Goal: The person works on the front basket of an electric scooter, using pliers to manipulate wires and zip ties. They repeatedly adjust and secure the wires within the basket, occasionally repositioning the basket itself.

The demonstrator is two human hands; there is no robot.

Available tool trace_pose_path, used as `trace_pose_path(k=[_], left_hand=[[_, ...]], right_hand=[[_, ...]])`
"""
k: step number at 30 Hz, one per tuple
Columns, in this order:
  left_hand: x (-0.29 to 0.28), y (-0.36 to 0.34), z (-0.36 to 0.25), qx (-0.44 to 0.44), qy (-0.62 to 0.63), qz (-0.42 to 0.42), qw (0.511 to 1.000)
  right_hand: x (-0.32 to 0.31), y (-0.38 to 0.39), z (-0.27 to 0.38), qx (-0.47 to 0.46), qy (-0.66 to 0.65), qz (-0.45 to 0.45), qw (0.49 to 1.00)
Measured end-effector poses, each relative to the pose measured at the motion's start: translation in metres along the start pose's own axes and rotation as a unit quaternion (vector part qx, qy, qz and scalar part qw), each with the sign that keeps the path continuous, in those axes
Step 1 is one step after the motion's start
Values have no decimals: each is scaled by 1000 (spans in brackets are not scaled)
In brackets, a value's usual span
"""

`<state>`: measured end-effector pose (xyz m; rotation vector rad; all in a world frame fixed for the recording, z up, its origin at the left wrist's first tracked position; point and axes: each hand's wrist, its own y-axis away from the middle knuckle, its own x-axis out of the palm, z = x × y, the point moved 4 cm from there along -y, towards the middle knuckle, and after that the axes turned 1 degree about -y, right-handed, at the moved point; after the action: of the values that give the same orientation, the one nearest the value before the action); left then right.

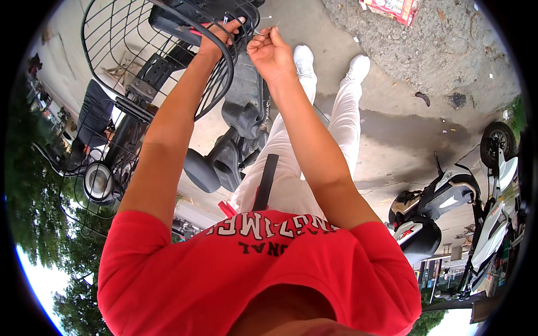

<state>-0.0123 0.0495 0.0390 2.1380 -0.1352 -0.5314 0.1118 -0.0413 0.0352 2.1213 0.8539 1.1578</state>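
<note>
At the top, my left hand is closed at the rim of a black wire basket. A red-handled tool sticks out beside its palm; its kind is unclear, as the fingers cover most of it. My right hand is just to the right, palm turned up, fingers curled and thumb pressed in. Between its fingertips is a thin, pale wire. A dark plastic part lies by the basket behind my left hand.
Under the basket stands a dark scooter body. Left of it is another two-wheeler with a round lamp. Parked motorcycles stand at the right. A red packet lies on rough concrete at the top right.
</note>
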Motion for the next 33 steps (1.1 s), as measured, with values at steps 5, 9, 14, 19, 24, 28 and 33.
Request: trace_pose_path(k=[5, 9, 14, 19, 24, 28, 33], left_hand=[[9, -1, -2, 9, 15, -20, 1000], [13, -2, 1, 34, -17, -36, 999], [12, -6, 5, 48, -29, -35, 998], [10, -8, 7, 46, -21, -27, 998], [8, -9, 11, 56, -7, -26, 998], [5, -8, 8, 41, -11, -19, 999], [5, -9, 12, 54, -24, -29, 998]], right_hand=[[3, -2, 11, 80, 14, 55, 995], [-5, -10, 18, 90, 10, 69, 994], [-9, -14, 25, 104, 13, 94, 990], [-7, -14, 19, 120, 19, 100, 987], [-10, -15, 20, 119, 13, 107, 987], [-10, -19, 23, 131, 29, 126, 983], [-6, -21, 27, 127, 44, 146, 980]])
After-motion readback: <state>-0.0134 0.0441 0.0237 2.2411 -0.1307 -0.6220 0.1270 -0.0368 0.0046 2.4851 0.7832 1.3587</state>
